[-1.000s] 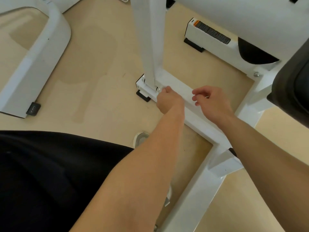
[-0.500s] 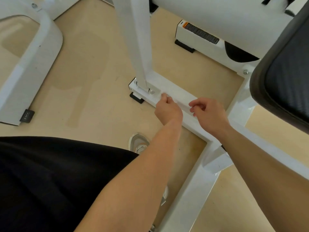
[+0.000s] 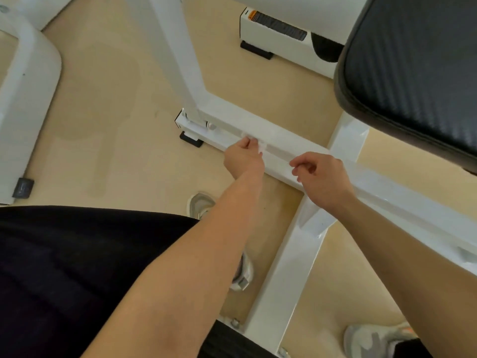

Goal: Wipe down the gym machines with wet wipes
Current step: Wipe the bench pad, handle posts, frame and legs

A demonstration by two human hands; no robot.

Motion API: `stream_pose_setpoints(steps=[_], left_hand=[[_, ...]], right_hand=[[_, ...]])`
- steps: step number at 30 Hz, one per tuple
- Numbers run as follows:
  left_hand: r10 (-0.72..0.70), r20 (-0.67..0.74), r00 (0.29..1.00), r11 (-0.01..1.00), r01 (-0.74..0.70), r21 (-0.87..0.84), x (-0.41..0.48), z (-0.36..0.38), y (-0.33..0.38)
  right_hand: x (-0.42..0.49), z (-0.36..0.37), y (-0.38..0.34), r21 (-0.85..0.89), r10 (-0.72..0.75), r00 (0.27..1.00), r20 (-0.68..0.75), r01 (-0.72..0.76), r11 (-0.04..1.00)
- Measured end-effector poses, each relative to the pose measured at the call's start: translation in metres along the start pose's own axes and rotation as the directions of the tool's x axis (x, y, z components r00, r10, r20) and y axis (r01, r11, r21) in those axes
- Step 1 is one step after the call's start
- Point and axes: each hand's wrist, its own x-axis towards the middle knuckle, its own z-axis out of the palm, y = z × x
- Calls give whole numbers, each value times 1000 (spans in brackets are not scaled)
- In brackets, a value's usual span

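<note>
A white gym machine frame lies on the floor, and its low crossbar runs from the upright post toward the right. My left hand pinches a white wet wipe against the near edge of the crossbar. My right hand is a little further right along the same bar, thumb and fingers pinched together over what looks like the wipe's other end. White on white, the wipe is hard to make out from the bar.
A black padded seat overhangs the frame at the upper right. Another white machine base curves along the left. Beige floor lies between them. My grey shoes stand beside the frame's lengthwise bar.
Both hands have slid right along the crossbar, away from the upright post. The view has shifted, bringing more of the black seat into sight.
</note>
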Motion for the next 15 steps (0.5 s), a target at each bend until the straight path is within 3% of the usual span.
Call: stream_pose_setpoints(steps=[9,15], left_hand=[[7,-64,998,999,-9,-37,10,-6,11],[-18,63,998,995,12,97,-36,28,-28]], right_hand=[[-21,0,13,-6,11,1000,-6,-11,1000],[-38,-9,27,34,51,998,-43,-49,998]])
